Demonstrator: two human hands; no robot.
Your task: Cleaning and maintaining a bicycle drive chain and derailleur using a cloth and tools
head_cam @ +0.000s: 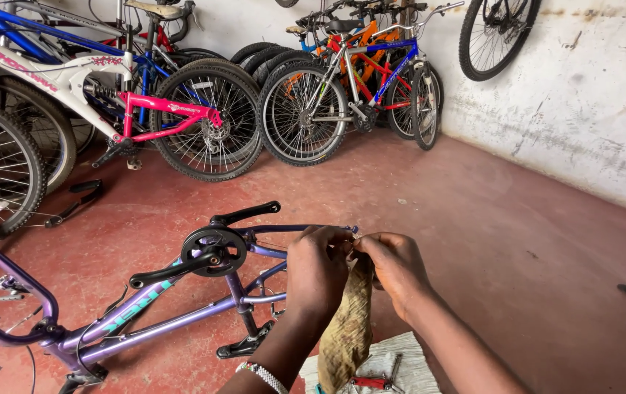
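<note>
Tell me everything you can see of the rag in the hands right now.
The rag is a dirty, yellowish-brown woven cloth, crumpled and twisted into a long strip. It hangs down from between the left hand and the right hand, both gripping its top end beside the rear end of the purple bicycle frame. Its lower end reaches the white cloth on the floor.

Open red floor (pixel 473 219) rightward; purple bike frame (pixel 159 321) blocks the left

Bike frame (pixel 145 306) left of rag (pixel 349 321); parked bikes (pixel 210 109) behind.
</note>
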